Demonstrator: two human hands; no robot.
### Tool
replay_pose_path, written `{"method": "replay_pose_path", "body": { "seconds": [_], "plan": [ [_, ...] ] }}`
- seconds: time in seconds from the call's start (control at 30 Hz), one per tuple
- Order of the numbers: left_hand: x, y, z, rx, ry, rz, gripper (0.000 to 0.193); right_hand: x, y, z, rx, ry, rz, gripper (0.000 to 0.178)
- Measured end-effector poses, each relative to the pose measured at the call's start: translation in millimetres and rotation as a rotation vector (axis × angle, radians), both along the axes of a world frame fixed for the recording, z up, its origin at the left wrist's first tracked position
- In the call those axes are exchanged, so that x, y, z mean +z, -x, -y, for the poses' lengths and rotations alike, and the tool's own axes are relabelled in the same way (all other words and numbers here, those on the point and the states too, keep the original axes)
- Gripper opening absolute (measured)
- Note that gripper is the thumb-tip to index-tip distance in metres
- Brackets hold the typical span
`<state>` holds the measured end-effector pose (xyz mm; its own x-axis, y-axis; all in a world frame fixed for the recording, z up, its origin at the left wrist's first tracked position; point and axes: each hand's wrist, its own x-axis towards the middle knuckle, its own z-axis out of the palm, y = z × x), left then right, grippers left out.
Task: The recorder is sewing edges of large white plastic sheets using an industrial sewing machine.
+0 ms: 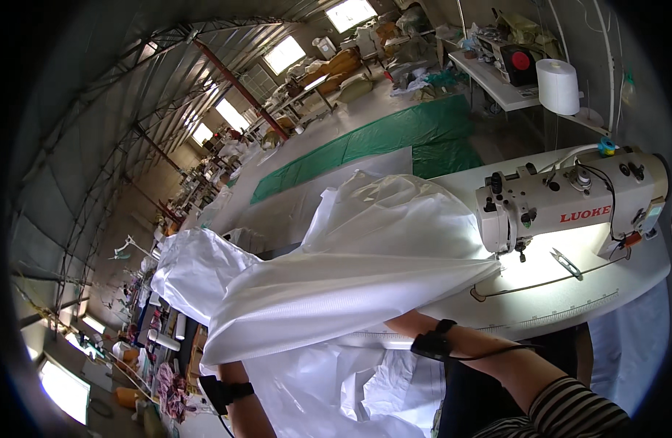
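White sheet [336,288]: thin, woven-looking plastic, satin sheen, creased. Sewing machine [540,201]: smooth painted metal; snips [567,263] by tabletop's [522,305] right end, shiny metal. Green floor sheet [358,142]: glossy, wrinkled plastic.

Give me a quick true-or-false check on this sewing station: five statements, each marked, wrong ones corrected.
1. The white fabric reaches the needle end of the sewing machine. True.
2. The metal snips lie on the white fabric. False: they lie on the sewing table, right of it.
3. The left wrist and right wrist each have a black band on or close by. True.
4. All the fingers are in plain sight. False: the white fabric hides them.
5. The long floor sheet beyond the fabric is red. False: it is green.
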<state>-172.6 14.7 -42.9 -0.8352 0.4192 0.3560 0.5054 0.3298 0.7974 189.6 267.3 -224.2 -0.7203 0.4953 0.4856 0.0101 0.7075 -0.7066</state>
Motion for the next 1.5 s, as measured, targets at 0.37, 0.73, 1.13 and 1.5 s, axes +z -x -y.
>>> {"method": "replay_pose_path", "body": {
  "seconds": [0.37,0.73,1.13,1.5],
  "plan": [
    [-36,-2,-34,-0.079,0.163,0.048,0.034,19,-295,90,0.098,0.108,0.403,0.016],
    [-35,-49,-1,-0.088,0.182,0.024,0.037,7,-146,150,-0.068,-0.830,0.352,0.024],
    [-27,-67,4,-0.036,0.133,-0.151,0.041,4,-351,138,0.334,0.411,0.864,0.032],
    [-64,-404,-27,-1.257,0.303,-0.399,0.045,-11,-285,194,0.480,0.100,0.213,0.024]
  ]
}}
